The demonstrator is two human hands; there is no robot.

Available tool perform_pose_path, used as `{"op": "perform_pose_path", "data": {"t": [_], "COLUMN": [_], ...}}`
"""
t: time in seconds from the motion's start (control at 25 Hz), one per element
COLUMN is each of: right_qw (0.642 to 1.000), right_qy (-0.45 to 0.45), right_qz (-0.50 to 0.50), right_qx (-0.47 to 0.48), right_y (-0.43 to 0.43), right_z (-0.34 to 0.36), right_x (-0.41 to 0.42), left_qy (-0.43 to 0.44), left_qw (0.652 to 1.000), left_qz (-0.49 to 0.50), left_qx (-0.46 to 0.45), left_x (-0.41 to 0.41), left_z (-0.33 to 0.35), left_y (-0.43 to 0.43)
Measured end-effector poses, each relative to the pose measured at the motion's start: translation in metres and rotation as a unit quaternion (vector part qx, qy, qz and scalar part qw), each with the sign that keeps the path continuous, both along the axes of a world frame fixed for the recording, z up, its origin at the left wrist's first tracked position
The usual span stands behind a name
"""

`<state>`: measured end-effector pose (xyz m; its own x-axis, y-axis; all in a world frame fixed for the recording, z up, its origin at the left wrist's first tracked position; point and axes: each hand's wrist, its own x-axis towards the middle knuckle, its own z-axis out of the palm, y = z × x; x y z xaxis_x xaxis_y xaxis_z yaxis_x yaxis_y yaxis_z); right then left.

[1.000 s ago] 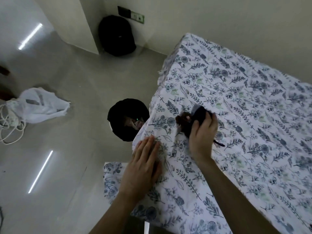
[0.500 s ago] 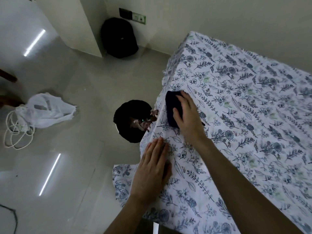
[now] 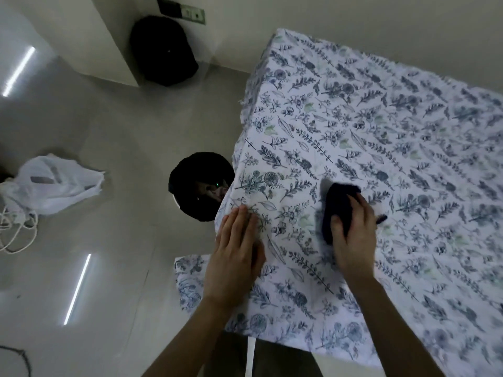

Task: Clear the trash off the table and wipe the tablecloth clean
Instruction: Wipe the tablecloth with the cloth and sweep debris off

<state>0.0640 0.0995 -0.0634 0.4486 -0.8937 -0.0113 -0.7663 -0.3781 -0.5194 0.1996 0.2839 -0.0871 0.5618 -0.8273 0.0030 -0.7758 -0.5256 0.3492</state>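
Observation:
A white tablecloth (image 3: pixel 381 137) with a blue leaf print covers the table and hangs over its left edge. My right hand (image 3: pixel 353 235) presses a dark wiping cloth (image 3: pixel 339 202) flat onto it near the left side. My left hand (image 3: pixel 234 251) lies flat, fingers together, on the tablecloth's left edge, holding the fabric down. On the floor just left of the table stands a black trash bin (image 3: pixel 196 186) with some trash visible inside.
A black bag (image 3: pixel 163 55) leans against the wall at the back. A white plastic bag (image 3: pixel 51 183) and a coil of white cord (image 3: pixel 13 229) lie on the glossy floor at the left. The wall runs close behind the table.
My right hand swept the dark cloth out to the table's left edge, then drew it back to the right and toward me. My left hand stayed flat on the edge.

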Motion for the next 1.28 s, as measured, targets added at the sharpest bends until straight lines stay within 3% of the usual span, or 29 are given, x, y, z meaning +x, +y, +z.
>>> {"op": "perform_pose_path", "data": {"t": [0.12,0.28,0.44,0.64,0.88,1.08,1.28], "right_qw": [0.999,0.986,0.974,0.971,0.984,0.993,0.991], "right_qy": [0.005,-0.008,0.016,0.078,0.076,0.078,0.058], "right_qz": [0.031,0.163,0.225,0.226,0.158,0.053,-0.091], "right_qx": [0.011,0.020,0.003,-0.020,-0.026,-0.071,-0.081], "right_y": [0.038,0.061,0.049,0.028,-0.001,-0.030,-0.045], "right_z": [0.000,0.000,0.004,-0.003,-0.003,-0.004,-0.010], "right_x": [0.033,0.051,-0.003,-0.110,-0.252,-0.355,-0.426], "left_qy": [-0.008,-0.011,0.003,0.019,0.069,0.020,0.010], "left_qw": [1.000,1.000,0.999,0.994,0.971,0.949,0.958], "left_qz": [-0.007,-0.021,-0.039,-0.095,-0.227,-0.313,-0.284], "left_qx": [0.001,0.007,-0.009,-0.042,-0.021,-0.022,-0.026], "left_x": [0.000,0.001,0.005,-0.029,-0.154,-0.237,-0.284], "left_z": [0.000,-0.002,0.000,0.007,0.012,0.010,0.001], "left_y": [0.000,0.002,0.002,0.001,-0.095,-0.187,-0.255]}}
